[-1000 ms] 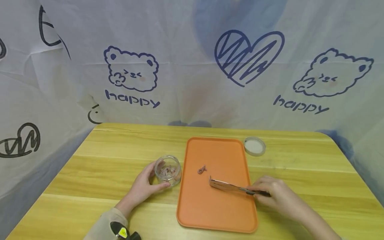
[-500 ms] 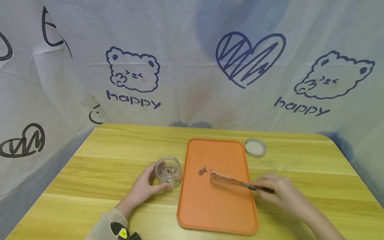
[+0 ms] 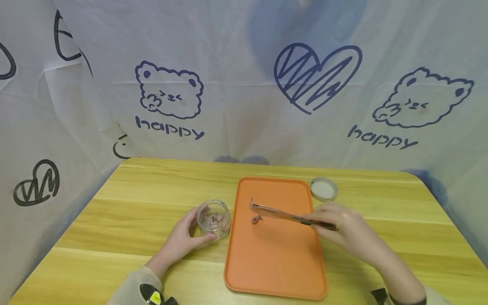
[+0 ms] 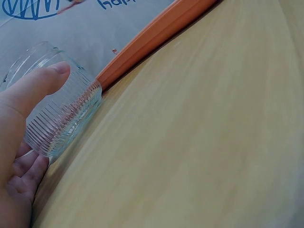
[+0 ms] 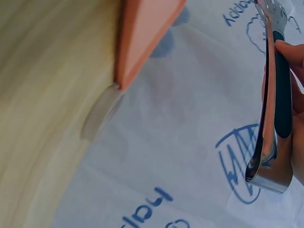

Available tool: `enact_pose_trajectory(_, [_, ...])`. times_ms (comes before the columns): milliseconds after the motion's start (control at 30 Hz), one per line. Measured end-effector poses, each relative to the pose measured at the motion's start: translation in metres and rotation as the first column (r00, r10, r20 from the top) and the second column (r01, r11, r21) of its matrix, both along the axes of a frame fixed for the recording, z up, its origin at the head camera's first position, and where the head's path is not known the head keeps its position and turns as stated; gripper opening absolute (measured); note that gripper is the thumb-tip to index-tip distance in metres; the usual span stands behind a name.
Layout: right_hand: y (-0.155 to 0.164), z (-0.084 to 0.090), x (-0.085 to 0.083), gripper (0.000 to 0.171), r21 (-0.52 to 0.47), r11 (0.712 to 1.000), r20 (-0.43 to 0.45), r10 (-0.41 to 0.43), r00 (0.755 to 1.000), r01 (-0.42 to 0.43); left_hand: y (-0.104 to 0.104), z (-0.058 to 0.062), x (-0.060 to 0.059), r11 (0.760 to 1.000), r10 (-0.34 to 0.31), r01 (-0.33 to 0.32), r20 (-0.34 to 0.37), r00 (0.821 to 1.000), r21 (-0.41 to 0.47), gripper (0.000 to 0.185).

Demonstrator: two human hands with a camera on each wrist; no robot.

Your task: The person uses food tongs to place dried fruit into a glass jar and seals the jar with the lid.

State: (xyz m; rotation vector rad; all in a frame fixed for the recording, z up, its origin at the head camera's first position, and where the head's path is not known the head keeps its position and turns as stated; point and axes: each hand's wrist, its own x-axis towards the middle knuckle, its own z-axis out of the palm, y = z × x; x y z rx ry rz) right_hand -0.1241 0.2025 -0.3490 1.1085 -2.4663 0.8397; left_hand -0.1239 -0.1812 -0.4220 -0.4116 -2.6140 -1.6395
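My left hand [image 3: 181, 235] holds a clear glass jar [image 3: 218, 230] from its left side, thumb in front. The jar stands uncovered beside the tray, with small brownish-pink pieces [image 3: 213, 220] in its bottom. Over the orange tray [image 3: 274, 262], my right hand [image 3: 347, 228] grips metal tongs [image 3: 278, 213] with dark handle pads, also seen in the right wrist view as tongs [image 5: 283, 90]. A small twisted brownish-pink loop [image 3: 255, 219] lies on the tray just below the tongs' tips. Whether the tips pinch a small piece is too small to tell.
A round lid [image 3: 323, 189] lies at the tray's far right corner. The wood-patterned table [image 3: 152, 182] runs back to a white cloth [image 3: 236, 110] with blue drawings.
My right hand has raised the tongs and carried them left and away from me, so their tips are now above the loop. My left hand and the jar have stayed put.
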Motion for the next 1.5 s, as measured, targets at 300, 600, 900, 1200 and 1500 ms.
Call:
enact_pose_trajectory(300, [-0.038, 0.007, -0.017, 0.028, -0.020, 0.996, -0.009, 0.082, 0.997, -0.082, -0.009, -0.023, -0.011, 1.000, 0.005, -0.005, 0.011, 1.000, -0.005, 0.086])
enact_pose_trajectory(600, [-0.073, 0.000, -0.029, 0.031, 0.030, 0.989, 0.073, 0.143, 0.987, -0.146, -0.006, -0.013, -0.008, 1.000, 0.004, -0.004, 0.019, 1.000, 0.000, 0.084])
enact_pose_trajectory(900, [-0.065, -0.008, -0.024, 0.039, -0.008, 0.998, 0.081, 0.058, 0.995, -0.058, -0.002, -0.004, -0.002, 1.000, -0.004, 0.004, 0.016, 1.000, -0.001, 0.081])
enact_pose_trajectory(1200, [-0.025, -0.013, -0.024, 0.039, 0.029, 0.997, 0.120, -0.073, 0.990, 0.070, -0.002, -0.006, -0.001, 1.000, -0.001, 0.001, 0.018, 1.000, 0.002, 0.082])
enact_pose_trajectory(1500, [0.003, -0.026, -0.026, 0.030, 0.074, 0.995, 0.125, -0.076, 0.989, 0.068, -0.001, -0.007, 0.000, 1.000, -0.003, 0.003, 0.009, 1.000, 0.004, 0.082])
